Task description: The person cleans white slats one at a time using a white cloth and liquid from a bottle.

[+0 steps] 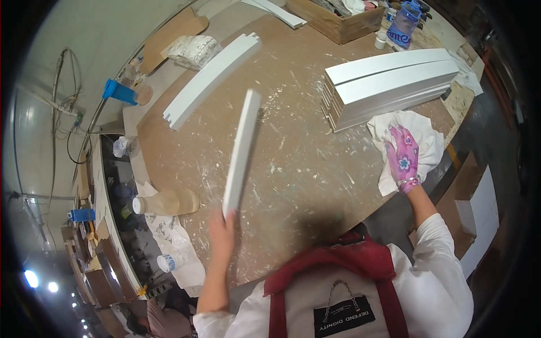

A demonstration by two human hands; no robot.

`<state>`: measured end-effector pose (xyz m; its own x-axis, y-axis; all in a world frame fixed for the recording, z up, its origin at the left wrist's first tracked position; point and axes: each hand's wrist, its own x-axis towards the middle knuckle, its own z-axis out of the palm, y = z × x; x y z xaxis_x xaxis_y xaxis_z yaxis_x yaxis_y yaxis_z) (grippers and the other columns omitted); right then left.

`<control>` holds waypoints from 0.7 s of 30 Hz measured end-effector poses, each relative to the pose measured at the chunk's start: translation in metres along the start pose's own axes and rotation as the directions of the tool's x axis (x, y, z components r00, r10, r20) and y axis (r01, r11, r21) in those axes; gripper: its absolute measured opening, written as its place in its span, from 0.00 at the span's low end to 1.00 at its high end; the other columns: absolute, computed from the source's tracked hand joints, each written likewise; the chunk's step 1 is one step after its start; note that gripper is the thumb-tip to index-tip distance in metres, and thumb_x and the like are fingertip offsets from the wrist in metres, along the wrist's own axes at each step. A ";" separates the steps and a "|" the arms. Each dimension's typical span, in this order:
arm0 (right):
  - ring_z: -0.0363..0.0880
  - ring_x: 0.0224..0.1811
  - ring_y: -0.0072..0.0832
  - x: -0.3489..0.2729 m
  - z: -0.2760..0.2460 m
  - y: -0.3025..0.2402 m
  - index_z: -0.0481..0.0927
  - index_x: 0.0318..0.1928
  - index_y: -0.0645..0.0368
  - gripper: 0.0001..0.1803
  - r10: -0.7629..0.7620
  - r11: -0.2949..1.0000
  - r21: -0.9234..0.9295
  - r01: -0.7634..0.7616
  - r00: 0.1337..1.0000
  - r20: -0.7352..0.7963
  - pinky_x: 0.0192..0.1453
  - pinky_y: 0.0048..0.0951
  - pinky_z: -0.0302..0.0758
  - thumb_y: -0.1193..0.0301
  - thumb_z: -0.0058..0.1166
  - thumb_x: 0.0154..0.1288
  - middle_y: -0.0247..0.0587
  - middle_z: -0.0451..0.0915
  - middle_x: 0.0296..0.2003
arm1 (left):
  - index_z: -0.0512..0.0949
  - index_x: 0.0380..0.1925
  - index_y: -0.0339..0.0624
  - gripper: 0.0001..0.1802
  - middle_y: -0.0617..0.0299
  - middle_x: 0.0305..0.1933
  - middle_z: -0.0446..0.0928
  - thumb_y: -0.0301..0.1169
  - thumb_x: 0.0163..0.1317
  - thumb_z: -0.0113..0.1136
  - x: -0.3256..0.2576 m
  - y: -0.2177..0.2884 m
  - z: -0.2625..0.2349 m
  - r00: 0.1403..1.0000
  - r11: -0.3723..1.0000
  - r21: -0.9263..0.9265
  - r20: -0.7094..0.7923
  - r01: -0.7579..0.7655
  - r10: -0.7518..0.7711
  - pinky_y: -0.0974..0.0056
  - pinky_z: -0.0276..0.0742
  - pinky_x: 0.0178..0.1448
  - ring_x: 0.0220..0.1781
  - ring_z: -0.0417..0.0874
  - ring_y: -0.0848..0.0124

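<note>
My bare left hand (221, 231) is closed around the near end of a narrow white board (242, 152), which slants away from me over the brown worktable (304, 186). At the table's right edge, my right hand (403, 155), in a pink flowered glove, is closed on a crumpled white cloth (429, 138); its fingertips are partly lost in the folds. Beyond the cloth rises a stack of white boards (394, 84). A slightly curved white board with notched ends (211, 81) lies farther off to the left.
Along the left edge stand a bottle of cloudy liquid (169, 201), a small white-capped jar (169, 262) and a blue cup (119, 91). A wrapped white bundle (194, 52) lies farther back. At the far side are a cardboard box (341, 25) and a blue bottle (403, 25).
</note>
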<state>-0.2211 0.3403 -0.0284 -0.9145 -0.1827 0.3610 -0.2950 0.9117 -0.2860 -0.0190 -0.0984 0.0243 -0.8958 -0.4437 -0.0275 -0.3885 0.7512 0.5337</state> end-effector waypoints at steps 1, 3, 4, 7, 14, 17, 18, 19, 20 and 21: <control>0.69 0.58 0.48 0.002 0.000 -0.003 0.73 0.57 0.58 0.24 -0.001 1.000 -0.012 0.001 1.000 -0.005 0.62 0.43 0.65 0.68 0.55 0.59 0.54 0.72 0.56 | 0.75 0.38 0.34 0.13 0.42 0.37 0.73 0.35 0.64 0.53 0.032 -0.001 0.002 0.997 0.997 0.035 -0.034 -0.062 0.063 0.47 0.68 0.45 0.41 0.73 0.43; 0.69 0.58 0.48 0.005 0.001 -0.003 0.73 0.57 0.58 0.24 -0.017 1.000 0.006 0.017 1.000 0.001 0.62 0.43 0.65 0.68 0.55 0.59 0.54 0.72 0.55 | 0.73 0.37 0.34 0.14 0.41 0.39 0.72 0.37 0.65 0.52 0.104 -0.008 0.019 0.969 0.961 0.176 -0.091 -0.212 0.230 0.46 0.68 0.46 0.42 0.72 0.42; 0.69 0.58 0.49 0.006 0.001 -0.003 0.73 0.57 0.58 0.23 -0.022 1.000 0.016 0.022 1.000 -0.002 0.62 0.43 0.65 0.69 0.55 0.59 0.54 0.72 0.55 | 0.73 0.37 0.35 0.15 0.42 0.40 0.73 0.38 0.64 0.53 0.142 -0.003 0.026 0.987 0.966 0.216 -0.036 -0.142 0.154 0.47 0.69 0.46 0.42 0.73 0.43; 0.69 0.58 0.48 0.006 -0.002 -0.003 0.74 0.56 0.58 0.24 0.001 1.000 0.002 -0.001 1.000 0.001 0.62 0.43 0.65 0.70 0.57 0.57 0.53 0.72 0.55 | 0.74 0.37 0.37 0.14 0.45 0.40 0.74 0.37 0.61 0.55 0.244 0.009 0.046 0.927 0.908 0.297 -0.142 -0.295 0.347 0.48 0.70 0.47 0.43 0.74 0.46; 0.69 0.57 0.47 0.015 -0.006 -0.011 0.75 0.54 0.57 0.24 0.056 0.998 0.021 -0.057 0.998 0.039 0.62 0.44 0.65 0.69 0.57 0.54 0.51 0.73 0.53 | 0.75 0.39 0.40 0.17 0.49 0.44 0.75 0.38 0.53 0.64 0.381 -0.026 0.027 0.941 0.827 0.534 -0.157 -0.175 0.301 0.51 0.71 0.51 0.47 0.74 0.51; 0.70 0.56 0.48 0.014 -0.006 -0.006 0.76 0.53 0.59 0.24 0.028 0.999 -0.018 -0.028 1.000 0.013 0.61 0.44 0.66 0.69 0.57 0.53 0.51 0.74 0.51 | 0.74 0.45 0.40 0.23 0.51 0.48 0.73 0.36 0.51 0.67 0.382 -0.005 0.035 0.921 0.804 0.588 -0.259 -0.088 0.290 0.52 0.72 0.54 0.52 0.73 0.51; 0.70 0.56 0.48 0.014 -0.008 -0.005 0.76 0.53 0.59 0.24 0.038 0.999 0.011 -0.038 0.999 0.030 0.61 0.45 0.66 0.68 0.56 0.53 0.51 0.74 0.51 | 0.73 0.48 0.40 0.25 0.51 0.49 0.73 0.36 0.51 0.68 0.376 0.009 0.042 0.902 0.838 0.538 -0.311 -0.093 0.300 0.51 0.72 0.54 0.53 0.73 0.50; 0.70 0.56 0.48 0.015 -0.009 -0.005 0.76 0.53 0.58 0.24 0.046 0.999 0.009 -0.046 0.998 0.034 0.61 0.45 0.66 0.68 0.56 0.53 0.51 0.74 0.51 | 0.73 0.51 0.41 0.26 0.50 0.49 0.74 0.35 0.52 0.67 0.376 0.022 0.049 0.847 0.862 0.451 -0.341 -0.232 0.407 0.52 0.72 0.54 0.54 0.73 0.51; 0.70 0.56 0.48 0.014 -0.009 -0.005 0.76 0.53 0.58 0.24 0.052 0.999 0.009 -0.052 0.998 0.039 0.61 0.45 0.66 0.67 0.55 0.54 0.51 0.75 0.51 | 0.74 0.51 0.41 0.26 0.50 0.49 0.74 0.35 0.53 0.67 0.372 0.038 0.058 0.895 0.913 0.245 -0.231 -0.327 0.382 0.52 0.72 0.54 0.54 0.73 0.51; 0.71 0.56 0.47 0.010 -0.006 -0.002 0.76 0.53 0.58 0.24 0.035 0.998 -0.050 -0.034 0.999 0.013 0.62 0.44 0.66 0.66 0.55 0.54 0.51 0.75 0.51 | 0.74 0.52 0.42 0.25 0.50 0.50 0.75 0.35 0.53 0.67 0.354 0.074 0.066 0.920 0.926 0.009 -0.104 -0.378 0.377 0.53 0.72 0.55 0.54 0.74 0.51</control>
<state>-0.2285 0.3388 -0.0189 -0.9278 -0.1559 0.3391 -0.2495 0.9347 -0.2531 -0.3785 -0.1678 -0.0015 -0.9484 -0.1761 0.2635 -0.0230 0.8674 0.4971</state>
